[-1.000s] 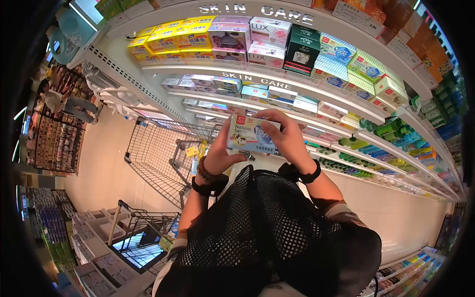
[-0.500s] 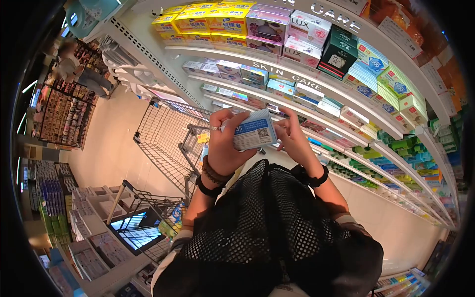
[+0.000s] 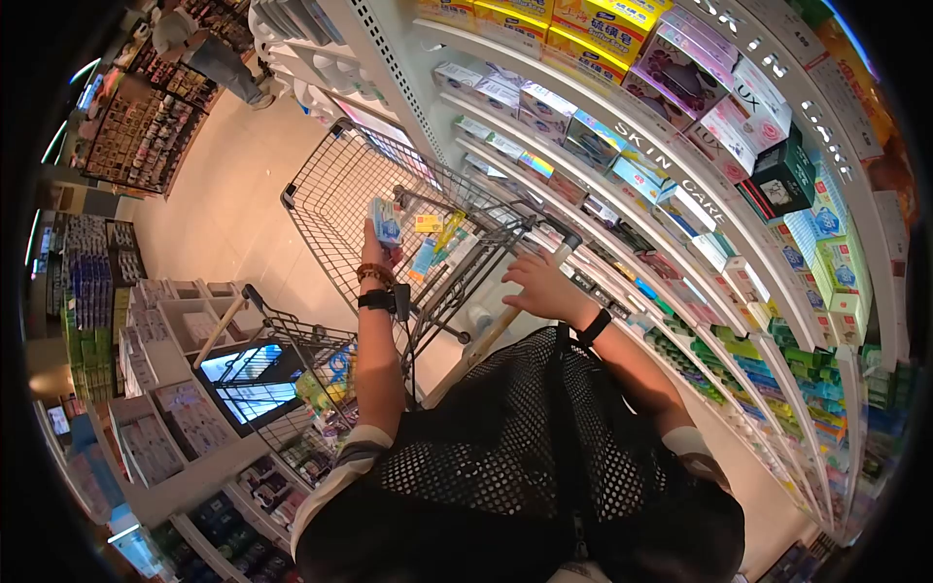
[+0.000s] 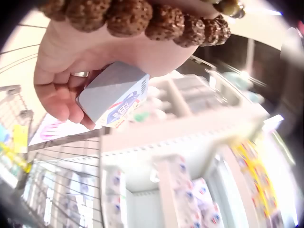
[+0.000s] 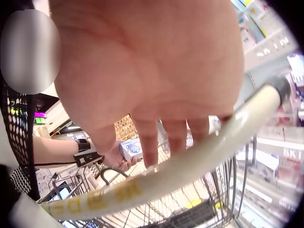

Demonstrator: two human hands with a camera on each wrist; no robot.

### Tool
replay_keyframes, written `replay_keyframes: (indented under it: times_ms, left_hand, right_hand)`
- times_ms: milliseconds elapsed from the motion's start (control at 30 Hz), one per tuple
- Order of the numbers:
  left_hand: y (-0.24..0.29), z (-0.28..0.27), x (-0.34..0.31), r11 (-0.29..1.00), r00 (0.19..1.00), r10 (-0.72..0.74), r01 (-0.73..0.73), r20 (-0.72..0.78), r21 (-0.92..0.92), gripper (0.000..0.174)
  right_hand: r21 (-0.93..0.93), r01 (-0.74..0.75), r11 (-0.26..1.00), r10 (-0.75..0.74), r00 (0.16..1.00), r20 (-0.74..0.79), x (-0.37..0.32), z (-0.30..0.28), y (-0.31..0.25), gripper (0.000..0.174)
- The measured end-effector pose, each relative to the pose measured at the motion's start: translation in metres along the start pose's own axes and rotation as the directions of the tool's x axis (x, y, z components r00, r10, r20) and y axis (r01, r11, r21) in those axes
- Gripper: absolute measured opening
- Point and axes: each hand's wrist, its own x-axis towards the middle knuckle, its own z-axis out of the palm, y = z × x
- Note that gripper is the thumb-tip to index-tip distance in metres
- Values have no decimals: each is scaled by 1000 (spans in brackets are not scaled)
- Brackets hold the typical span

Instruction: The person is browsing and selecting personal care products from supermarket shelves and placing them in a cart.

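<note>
My left hand (image 3: 374, 248) grips a small white-and-blue soap box (image 3: 386, 222) over the shopping cart (image 3: 321, 180). The left wrist view shows the fingers curled round the box (image 4: 114, 92), with its plain grey-blue end towards the camera. My right hand (image 3: 546, 285) is held over the cart's pale handle bar (image 3: 494, 335), palm down and empty. In the right wrist view its fingers stretch out loosely at the bar (image 5: 190, 168), not wrapped round it. Inside the cart lie a small yellow box (image 3: 428, 223), a blue pack (image 3: 424, 257) and a yellow item (image 3: 448, 231).
A curved shelf (image 3: 622, 136) of boxed soaps runs along the right. A second cart (image 3: 311, 364) stands at the left, near a display counter (image 3: 165, 408) with a screen (image 3: 248, 384). Another person (image 3: 209, 58) stands up the aisle by a display rack.
Both hands were together on the soap box, turning it. The left hand has since carried it left over the cart, while the right hand has let go and moved to the cart handle. The view has turned left.
</note>
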Motion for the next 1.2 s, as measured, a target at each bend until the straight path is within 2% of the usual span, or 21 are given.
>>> replay_keyframes:
  times_ms: [33,100,167,200,267,367,400,433,500,533,567,633,767,833,867,933,1033,1100,1133,1167,1200]
  left_hand:
    - [-14,-21,24,995,996,-82,79,45,59,83]
    - [-37,-51,65,952,951,-304,303,51,35,79]
    - [-59,-69,90,933,914,-360,358,189,45,78]
    - [-67,-69,106,925,904,-378,374,198,59,78]
    - [-82,-75,139,827,830,-558,556,6,-88,76]
    - [-132,-110,251,867,879,-446,471,167,-162,58]
    - [-101,-86,221,724,762,-633,645,135,-246,54]
    - [-119,-108,277,732,804,-577,586,143,-348,54]
    - [-73,-63,192,750,831,-549,535,85,-388,56]
    - [-83,-71,210,710,772,-635,600,33,-368,79]
    - [-90,-73,211,705,765,-643,609,33,-363,79]
    - [-94,-73,209,775,774,-631,632,-50,-5,65]
    - [-109,-63,184,557,830,-530,497,-177,665,41]
    - [-110,-67,169,210,908,-419,103,-6,972,40]
    - [-133,-96,195,131,886,-422,-147,189,980,40]
    - [-106,-62,148,153,872,-485,15,61,988,28]
    - [-106,-71,117,57,869,-460,-174,181,983,25]
    - [-129,-94,148,78,750,-503,-456,430,887,22]
    - [-135,-97,165,196,653,-532,-525,539,829,20]
    - [-102,-32,79,-33,835,-392,-433,387,901,41]
    - [-82,5,31,72,909,-353,-209,221,975,41]
  right_hand:
    - [-76,-51,996,65,980,186,-2,6,-1,31]
    - [-108,11,994,-5,999,52,0,12,-1,31]
    - [-41,27,999,-31,993,-113,2,15,-1,29]
    - [-21,-5,1000,3,996,-91,5,15,-1,28]
    - [-8,-47,999,46,996,-74,9,15,-5,28]
    - [5,-94,996,94,995,-44,13,18,-10,28]
    - [9,-99,995,99,995,-29,14,21,-11,27]
    - [11,-110,994,110,994,-24,15,25,-12,27]
    - [45,-101,994,105,991,-88,16,32,-16,27]
    - [47,-112,993,116,990,-83,15,33,-18,27]
    - [47,-120,992,123,990,-65,14,32,-20,26]
    - [43,-111,993,114,992,-54,16,33,-18,26]
    - [106,-79,991,82,997,-18,9,34,-18,25]
    - [118,-50,992,56,997,-48,7,35,-13,25]
    - [130,-23,991,31,998,-53,6,38,-11,25]
    - [134,-31,990,31,1000,3,5,32,-9,25]
    - [89,49,995,-43,997,-65,0,30,8,28]
    - [146,88,985,-67,987,-143,-7,21,27,29]
    - [234,37,972,9,981,-193,-11,3,26,27]
    - [321,-4,947,86,966,-243,-21,-19,24,26]
    - [303,-32,952,115,958,-261,-36,-36,29,26]
